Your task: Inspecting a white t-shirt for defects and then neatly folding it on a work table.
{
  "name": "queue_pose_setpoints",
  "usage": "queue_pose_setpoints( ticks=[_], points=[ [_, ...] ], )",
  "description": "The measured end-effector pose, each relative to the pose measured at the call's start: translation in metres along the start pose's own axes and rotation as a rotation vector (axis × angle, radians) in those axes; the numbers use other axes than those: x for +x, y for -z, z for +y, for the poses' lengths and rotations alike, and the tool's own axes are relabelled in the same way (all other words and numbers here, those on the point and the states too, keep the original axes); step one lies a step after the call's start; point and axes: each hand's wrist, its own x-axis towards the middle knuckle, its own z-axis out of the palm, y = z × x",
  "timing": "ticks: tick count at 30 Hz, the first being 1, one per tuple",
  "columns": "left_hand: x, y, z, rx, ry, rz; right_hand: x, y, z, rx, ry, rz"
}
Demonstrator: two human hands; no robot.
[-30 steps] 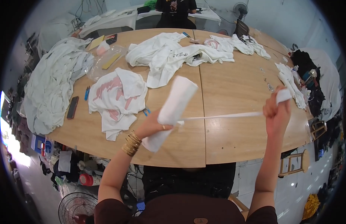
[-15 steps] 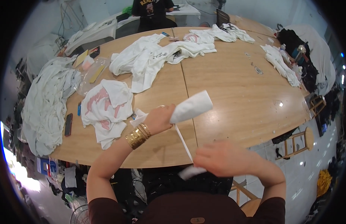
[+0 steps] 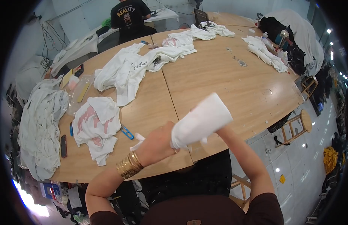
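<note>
My left hand (image 3: pixel 159 140), with gold bangles at the wrist, is closed around the lower end of a white cloth roll (image 3: pixel 204 119). The roll points up and to the right over the near edge of the table. A small white end of cloth (image 3: pixel 137 142) sticks out on the other side of that fist. My right hand (image 3: pixel 220 130) is behind the roll; its fingers are mostly hidden and blurred, so its grip does not show. Left of my fist lies a blue tool like thread snips (image 3: pixel 126 132), beside a crumpled white garment with a pink print (image 3: pixel 95 118).
A heap of white garments (image 3: pixel 41 127) covers the table's left end, near a phone (image 3: pixel 63 146). More white garments (image 3: pixel 125 71) lie across the far side. Dark cloth and a pale cover are at far right. A wooden stool (image 3: pixel 304 120) stands right; a person (image 3: pixel 131 18) sits beyond.
The white strip stretched down from the roll to my right hand no longer shows. My right hand has moved up behind the roll. The view has shifted, and the blue tool is now uncovered.
</note>
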Motion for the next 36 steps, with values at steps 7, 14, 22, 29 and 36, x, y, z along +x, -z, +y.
queue_pose_setpoints(
  ticks=[7,14,22,29,36],
  points=[
    [0.017,0.007,-0.058,-0.083,0.275,0.145,-0.058,-0.032,-0.079,-0.717,-0.303,-0.643],
    [0.029,-0.058,-0.05,0.358,-0.114,-0.123,0.011,-0.028,-0.116,-0.871,-0.122,-0.912],
    [0.04,-0.099,-0.104,0.563,-0.39,0.037,-0.026,-0.01,0.017,-0.438,-0.298,-0.536],
    [0.075,-0.069,-0.136,-0.014,-0.02,-0.548,-0.055,-0.043,0.019,-0.63,-0.303,-0.395],
    [0.089,-0.042,-0.117,0.861,-0.38,-0.545,-0.057,-0.065,0.01,-0.657,-0.247,-0.41]
  ],
)
